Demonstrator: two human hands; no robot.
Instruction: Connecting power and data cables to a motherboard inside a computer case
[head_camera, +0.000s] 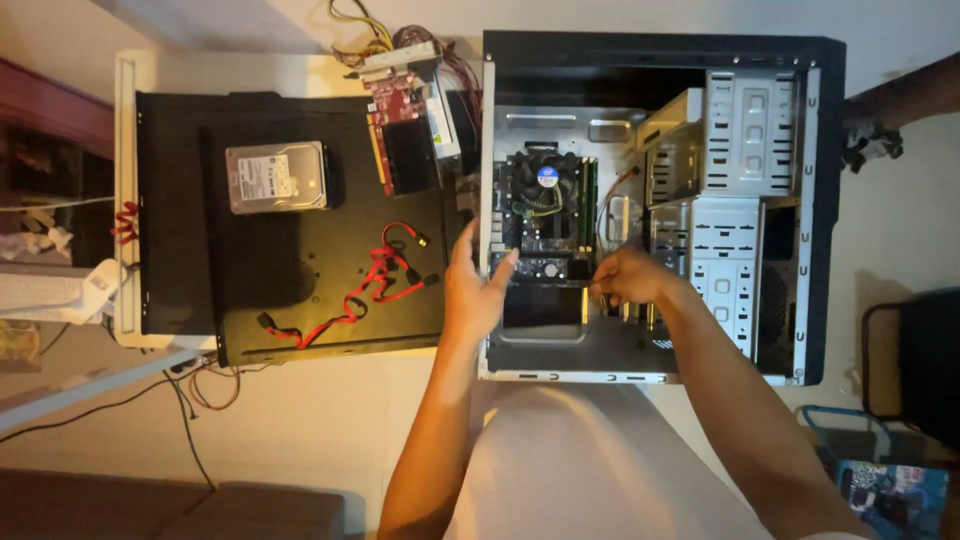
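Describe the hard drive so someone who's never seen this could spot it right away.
Start at the open computer case, then look left to the flat black panel lying beside it. The hard drive sits near the panel's top: a silver rectangular box, unlike the thin red cables below and the red card beside it.

Open metal computer case (812, 200) lies right; flat black side panel (180, 250) left of it carries boxy silver hard drive (277, 177), red cables (375, 275) nearer, expansion card (405, 140) behind. Motherboard (545, 205) inside case; drive cage (745, 180), apparently, right.

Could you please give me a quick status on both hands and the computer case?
Left hand open on the computer case edge. Right hand pinching inside by the motherboard. Nothing blocking.
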